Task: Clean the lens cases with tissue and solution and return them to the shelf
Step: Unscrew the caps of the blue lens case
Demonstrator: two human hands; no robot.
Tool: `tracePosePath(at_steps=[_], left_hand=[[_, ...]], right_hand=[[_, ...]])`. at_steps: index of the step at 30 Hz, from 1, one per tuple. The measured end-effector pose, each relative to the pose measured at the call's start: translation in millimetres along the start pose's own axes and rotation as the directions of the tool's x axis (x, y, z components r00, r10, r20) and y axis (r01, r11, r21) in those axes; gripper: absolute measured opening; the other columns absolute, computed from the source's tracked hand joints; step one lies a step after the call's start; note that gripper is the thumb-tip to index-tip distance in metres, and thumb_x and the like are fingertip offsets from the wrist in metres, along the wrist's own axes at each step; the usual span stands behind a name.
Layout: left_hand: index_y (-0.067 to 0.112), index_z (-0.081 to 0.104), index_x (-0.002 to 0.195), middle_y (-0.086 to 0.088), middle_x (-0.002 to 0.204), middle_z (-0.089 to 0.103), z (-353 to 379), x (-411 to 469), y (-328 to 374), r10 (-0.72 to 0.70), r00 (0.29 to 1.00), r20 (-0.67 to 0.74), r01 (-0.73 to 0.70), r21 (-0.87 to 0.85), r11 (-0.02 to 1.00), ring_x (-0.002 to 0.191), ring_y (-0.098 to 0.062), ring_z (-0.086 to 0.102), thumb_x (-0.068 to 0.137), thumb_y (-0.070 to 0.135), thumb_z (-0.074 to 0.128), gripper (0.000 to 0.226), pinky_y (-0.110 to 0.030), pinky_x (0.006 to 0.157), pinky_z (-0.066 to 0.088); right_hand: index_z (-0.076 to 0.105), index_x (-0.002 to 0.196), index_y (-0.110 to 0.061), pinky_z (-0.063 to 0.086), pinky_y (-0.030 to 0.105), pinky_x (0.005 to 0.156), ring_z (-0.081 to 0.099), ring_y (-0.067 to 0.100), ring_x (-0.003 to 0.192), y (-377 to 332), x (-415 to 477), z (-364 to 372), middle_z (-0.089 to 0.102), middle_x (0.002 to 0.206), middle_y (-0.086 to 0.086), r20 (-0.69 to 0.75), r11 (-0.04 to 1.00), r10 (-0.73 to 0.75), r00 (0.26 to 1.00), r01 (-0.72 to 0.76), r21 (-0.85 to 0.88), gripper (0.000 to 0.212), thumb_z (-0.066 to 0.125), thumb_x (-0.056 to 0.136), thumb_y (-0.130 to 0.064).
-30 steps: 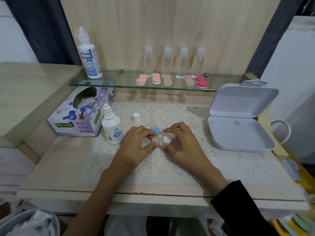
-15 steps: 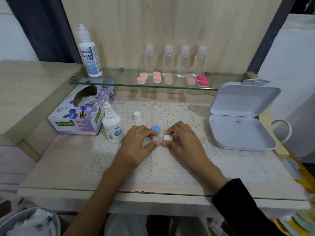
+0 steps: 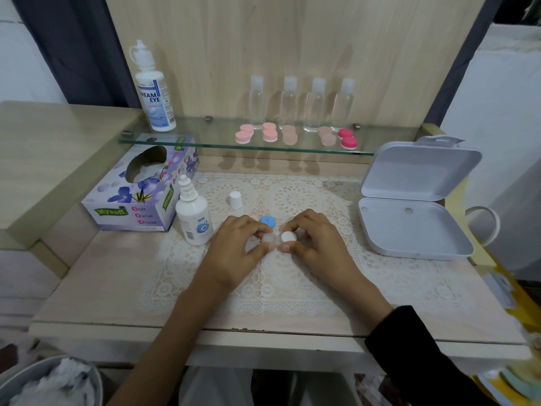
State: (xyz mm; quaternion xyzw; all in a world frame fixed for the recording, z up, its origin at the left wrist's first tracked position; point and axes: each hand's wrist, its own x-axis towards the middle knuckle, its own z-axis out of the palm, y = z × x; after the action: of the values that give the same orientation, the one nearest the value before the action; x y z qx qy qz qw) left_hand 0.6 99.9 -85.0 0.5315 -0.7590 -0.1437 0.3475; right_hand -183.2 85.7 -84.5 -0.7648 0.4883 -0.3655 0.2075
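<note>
Head view. The lens case in work sits low over the lace mat, mid-surface, held between both hands. The left hand pinches the uncapped, translucent well between thumb and fingertips. The right hand pinches the white cap on the other well. The loose blue cap lies on the mat just behind the hands.

Handling, as judged: the case is light, rigid plastic, small and smooth, and likely slick once wet. The best hold is on the ribbed cap rim and the body at the opposite well. Squeezing is unnecessary. The main risk is the loose cap rolling off.

Count:
- 1 case in hand, and 5 closed shelf cases on the glass shelf.
- 4 clear bottles and 1 large solution bottle, also on the shelf.
- On the surface: 1 small solution bottle, uncapped, with 1 bottle cap beside it; 1 tissue box; 1 white hinged box, open.
- 1 bin at lower left, holding used tissue.
</note>
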Motion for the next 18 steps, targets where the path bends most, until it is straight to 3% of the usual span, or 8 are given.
tracePosePath(at_steps=[6,9,13,18], left_hand=[[0.021,0.069,0.104,0.015,0.09,0.058,1.4,0.0,-2.0,0.006,1.0,-0.012,-0.006,-0.008,1.0,0.093,-0.006,0.048,0.073,0.062,0.047,0.056,-0.011,0.081,0.033],[0.021,0.069,0.104,0.015,0.091,0.058,1.2,-0.3,-2.3,0.007,1.0,-0.011,-0.007,-0.002,1.0,0.093,-0.005,0.047,0.074,0.06,0.05,0.053,-0.01,0.08,0.033],[0.022,0.069,0.107,0.013,0.093,0.059,-0.2,-0.7,-1.8,-0.005,1.0,-0.001,0.005,0.003,1.0,0.096,-0.007,0.048,0.077,0.048,0.058,0.041,-0.011,0.081,0.032],[0.022,0.069,0.106,0.013,0.092,0.059,-0.2,-1.3,-0.6,-0.007,1.0,0.0,0.007,-0.01,1.0,0.095,-0.006,0.048,0.075,0.056,0.056,0.048,-0.01,0.081,0.032]], right_hand=[[0.071,0.105,-0.016,0.041,0.032,0.089,0.046,0.012,0.099,-2.3,-3.2,2.4,0.056,0.099,-0.008,0.009,0.999,0.022,1.0,-0.022,-0.037,0.025,0.074,0.08,-0.017],[0.065,0.113,-0.016,0.04,0.025,0.087,0.046,0.009,0.1,-4.3,-5.9,2.9,0.053,0.103,-0.011,-0.021,0.999,0.019,1.0,-0.02,-0.037,0.042,0.073,0.076,-0.033],[0.061,0.098,-0.017,0.031,0.015,0.07,0.045,0.005,0.089,-6.1,-6.2,1.4,0.05,0.097,-0.011,-0.112,0.996,0.089,0.99,-0.091,-0.012,0.042,0.083,0.07,-0.039],[0.063,0.091,-0.013,0.03,0.007,0.074,0.047,0.01,0.094,-3.6,-5.3,1.8,0.051,0.097,-0.006,-0.08,0.997,0.056,0.995,-0.06,-0.055,0.027,0.081,0.075,-0.026]])
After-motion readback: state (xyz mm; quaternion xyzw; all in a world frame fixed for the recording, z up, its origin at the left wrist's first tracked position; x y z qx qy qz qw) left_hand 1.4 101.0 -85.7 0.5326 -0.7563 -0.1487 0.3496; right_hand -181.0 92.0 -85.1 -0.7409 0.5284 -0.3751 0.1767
